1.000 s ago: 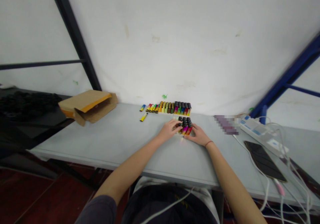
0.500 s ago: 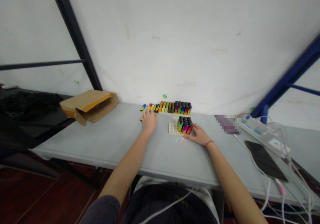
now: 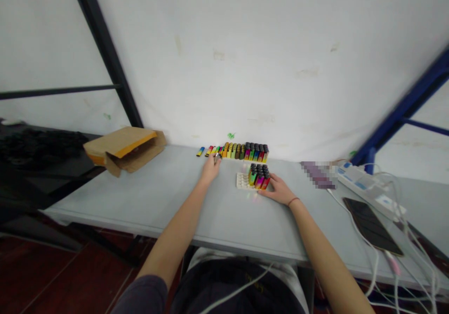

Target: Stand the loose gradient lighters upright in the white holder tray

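Note:
My left hand (image 3: pixel 210 168) is closed on a lighter (image 3: pixel 216 157), whose dark, shiny top end shows above the fingers. My right hand (image 3: pixel 279 191) rests on the table with thumb and fingers around the right end of a white holed tray (image 3: pixel 242 181), gripping it. Colourful lighters with black tops (image 3: pixel 259 177) stand upright in the right part of this tray, while several holes on its left side are bare. Just beyond the left hand, several loose lighters (image 3: pixel 209 150) lie by the wall, and a blue-and-yellow lighter (image 3: pixel 200 151) lies apart from them.
Upright gold-topped lighters (image 3: pixel 234 150) and a block of black-topped lighters (image 3: pixel 257 151) stand against the wall. An open cardboard box (image 3: pixel 122 145) lies at left. On the right are a phone (image 3: pixel 372 225), a power strip (image 3: pixel 368 190) and loose white cables.
My left hand has turned and closed, lifting a lighter from the table. The yellow piece beside its fingers is gone from there. My right hand and the tray stay put.

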Tool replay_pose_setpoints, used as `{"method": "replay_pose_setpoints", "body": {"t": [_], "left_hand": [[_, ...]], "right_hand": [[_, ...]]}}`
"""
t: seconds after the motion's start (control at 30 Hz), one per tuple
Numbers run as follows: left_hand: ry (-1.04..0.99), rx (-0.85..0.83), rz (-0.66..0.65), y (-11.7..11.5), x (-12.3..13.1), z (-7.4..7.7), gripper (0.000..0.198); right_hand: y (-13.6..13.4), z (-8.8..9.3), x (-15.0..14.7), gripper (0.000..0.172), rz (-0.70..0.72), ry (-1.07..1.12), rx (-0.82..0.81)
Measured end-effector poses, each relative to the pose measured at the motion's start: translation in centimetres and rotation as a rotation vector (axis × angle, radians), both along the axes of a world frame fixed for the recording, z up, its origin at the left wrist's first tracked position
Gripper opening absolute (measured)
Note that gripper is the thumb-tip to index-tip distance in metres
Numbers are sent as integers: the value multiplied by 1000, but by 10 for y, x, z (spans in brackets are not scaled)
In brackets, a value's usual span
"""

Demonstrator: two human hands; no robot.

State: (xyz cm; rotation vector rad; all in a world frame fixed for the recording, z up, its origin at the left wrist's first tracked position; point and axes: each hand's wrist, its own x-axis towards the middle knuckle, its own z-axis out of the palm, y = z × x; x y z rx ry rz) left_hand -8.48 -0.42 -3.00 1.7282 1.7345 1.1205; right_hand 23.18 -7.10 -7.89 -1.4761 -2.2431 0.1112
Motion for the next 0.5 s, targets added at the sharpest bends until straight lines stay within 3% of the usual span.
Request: {"method": "replay_pose_setpoints", "body": {"t": [0.1, 0.23, 0.37, 0.5], "left_hand": [[-266, -9, -139, 1, 14, -2, 21], [-496, -67, -201, -1, 24, -3, 19], [-573, -131, -205, -5, 27, -3, 18], [-511, -51, -170, -7, 27, -5, 31]], "right_hand": [[0, 1, 0, 71, 10, 14, -20], [-1, 2, 0, 71, 13, 33, -19], [-1, 2, 0, 72, 19, 34, -17], [-2, 5, 0, 70, 24, 31, -24]]}}
